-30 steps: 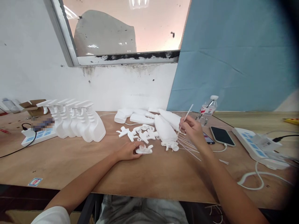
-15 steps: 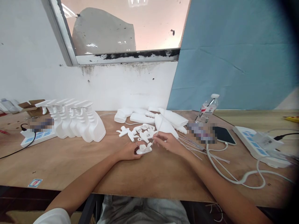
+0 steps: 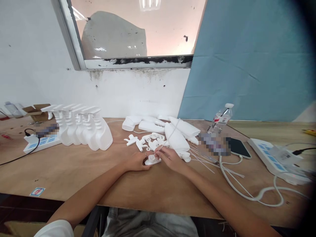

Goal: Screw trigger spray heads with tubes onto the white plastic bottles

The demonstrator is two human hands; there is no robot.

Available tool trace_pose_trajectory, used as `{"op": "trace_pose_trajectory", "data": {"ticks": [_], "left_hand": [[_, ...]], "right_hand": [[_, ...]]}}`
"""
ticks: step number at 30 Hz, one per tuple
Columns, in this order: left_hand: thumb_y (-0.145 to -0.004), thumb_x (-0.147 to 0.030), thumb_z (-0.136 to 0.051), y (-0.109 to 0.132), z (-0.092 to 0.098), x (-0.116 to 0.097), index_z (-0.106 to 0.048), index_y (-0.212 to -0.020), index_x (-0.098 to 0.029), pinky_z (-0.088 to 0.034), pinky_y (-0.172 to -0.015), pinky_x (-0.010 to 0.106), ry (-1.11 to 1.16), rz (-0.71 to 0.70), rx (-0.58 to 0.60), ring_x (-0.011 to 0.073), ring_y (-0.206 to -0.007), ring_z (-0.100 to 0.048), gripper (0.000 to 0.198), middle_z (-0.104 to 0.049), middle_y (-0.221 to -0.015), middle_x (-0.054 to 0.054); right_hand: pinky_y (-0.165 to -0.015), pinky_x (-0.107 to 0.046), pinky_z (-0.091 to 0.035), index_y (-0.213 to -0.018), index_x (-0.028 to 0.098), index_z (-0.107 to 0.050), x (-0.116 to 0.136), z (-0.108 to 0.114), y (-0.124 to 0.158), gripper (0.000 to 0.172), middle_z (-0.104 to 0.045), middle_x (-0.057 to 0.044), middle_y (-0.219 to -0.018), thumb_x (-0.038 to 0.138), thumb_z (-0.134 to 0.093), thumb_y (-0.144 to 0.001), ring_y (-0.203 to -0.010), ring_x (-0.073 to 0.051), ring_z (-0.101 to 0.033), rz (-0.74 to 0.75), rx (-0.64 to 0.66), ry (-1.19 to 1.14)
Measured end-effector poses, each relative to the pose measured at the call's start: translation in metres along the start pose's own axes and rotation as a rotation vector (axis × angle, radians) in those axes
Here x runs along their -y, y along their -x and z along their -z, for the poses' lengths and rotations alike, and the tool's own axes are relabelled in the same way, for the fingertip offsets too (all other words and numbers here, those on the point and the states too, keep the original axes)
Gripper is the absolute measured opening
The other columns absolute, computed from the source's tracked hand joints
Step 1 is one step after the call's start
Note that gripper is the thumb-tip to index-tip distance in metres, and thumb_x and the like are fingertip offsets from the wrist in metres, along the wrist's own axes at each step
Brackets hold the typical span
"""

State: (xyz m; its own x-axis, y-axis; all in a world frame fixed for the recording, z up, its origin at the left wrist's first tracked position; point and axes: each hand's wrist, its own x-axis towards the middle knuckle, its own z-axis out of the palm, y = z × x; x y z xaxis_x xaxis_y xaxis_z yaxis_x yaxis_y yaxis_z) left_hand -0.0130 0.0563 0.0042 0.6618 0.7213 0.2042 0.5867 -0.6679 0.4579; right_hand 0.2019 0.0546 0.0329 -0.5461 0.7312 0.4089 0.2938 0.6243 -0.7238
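Note:
My left hand [image 3: 137,161] rests on the table, its fingers closed around a white trigger sprayer head [image 3: 151,161]. Just above that part, my right hand [image 3: 170,158] pinches a thin white tube [image 3: 174,131], which slants up and to the right from the fingertips. The tube's lower end is hidden by my fingers, so I cannot tell whether it touches the sprayer head. Beyond both hands lies a loose heap of white sprayer parts [image 3: 141,144], triggers and small rings among them. White bottles [image 3: 176,136] lie on their sides behind the heap.
Several assembled white spray bottles [image 3: 101,135] stand in a row at the left, before a power strip [image 3: 45,142]. More thin tubes [image 3: 203,161] lie at the right, near a phone [image 3: 239,147], a clear water bottle [image 3: 221,119], white cables [image 3: 259,194] and another power strip [image 3: 269,158].
My right hand has moved left with the tube, closer to the sprayer head in my left hand. My left hand keeps its hold. The whole view has shifted slightly.

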Motion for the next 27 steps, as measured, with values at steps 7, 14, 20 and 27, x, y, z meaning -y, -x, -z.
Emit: {"op": "trace_pose_trajectory", "data": {"ticks": [7, 14, 20, 27], "left_hand": [[-0.075, -0.028, -0.061, -0.003, -0.005, 0.006, -0.053, -0.115, -0.022, -0.036, -0.056, 0.023, 0.041, 0.010, -0.037, 0.0139, -0.060, -0.049, 0.042, -0.056, -0.071, -0.003], [-0.075, -0.023, -0.061, -0.004, -0.003, 0.006, -0.053, -0.113, -0.021, -0.037, -0.056, 0.021, 0.182, -0.009, -0.031, 0.0115, -0.060, -0.047, 0.039, -0.053, -0.070, -0.005], [-0.072, -0.019, -0.062, -0.005, -0.007, 0.005, -0.055, -0.108, -0.021, -0.032, -0.053, 0.021, 0.199, -0.014, -0.024, 0.0103, -0.056, -0.041, 0.036, -0.045, -0.062, -0.007], [-0.071, -0.021, -0.064, -0.006, -0.006, 0.005, -0.055, -0.092, -0.018, -0.031, -0.053, 0.021, 0.219, -0.011, -0.028, 0.0092, -0.054, -0.039, 0.023, -0.043, -0.060, -0.007]], "right_hand": [[-0.066, -0.028, -0.041, -0.083, 0.022, -0.050, 0.002, -0.011, -0.007, 0.018, -0.059, -0.001, -0.074, 0.032, -0.041, -0.096, -0.069, -0.017, -0.055, 0.051, -0.026, 0.174], [-0.063, -0.027, -0.039, -0.082, 0.023, -0.047, 0.006, -0.020, -0.007, 0.020, -0.055, 0.002, -0.064, 0.033, -0.038, -0.097, -0.061, -0.016, -0.052, 0.014, -0.012, 0.143], [-0.063, -0.027, -0.037, -0.081, 0.023, -0.044, 0.010, -0.015, -0.008, 0.020, -0.052, 0.002, -0.067, 0.034, -0.038, -0.097, -0.063, -0.016, -0.048, 0.009, -0.041, 0.159], [-0.062, -0.026, -0.036, -0.079, 0.023, -0.042, 0.008, -0.019, -0.012, 0.020, -0.050, 0.002, -0.070, 0.032, -0.035, -0.097, -0.063, -0.015, -0.047, 0.030, -0.043, 0.190]]}}
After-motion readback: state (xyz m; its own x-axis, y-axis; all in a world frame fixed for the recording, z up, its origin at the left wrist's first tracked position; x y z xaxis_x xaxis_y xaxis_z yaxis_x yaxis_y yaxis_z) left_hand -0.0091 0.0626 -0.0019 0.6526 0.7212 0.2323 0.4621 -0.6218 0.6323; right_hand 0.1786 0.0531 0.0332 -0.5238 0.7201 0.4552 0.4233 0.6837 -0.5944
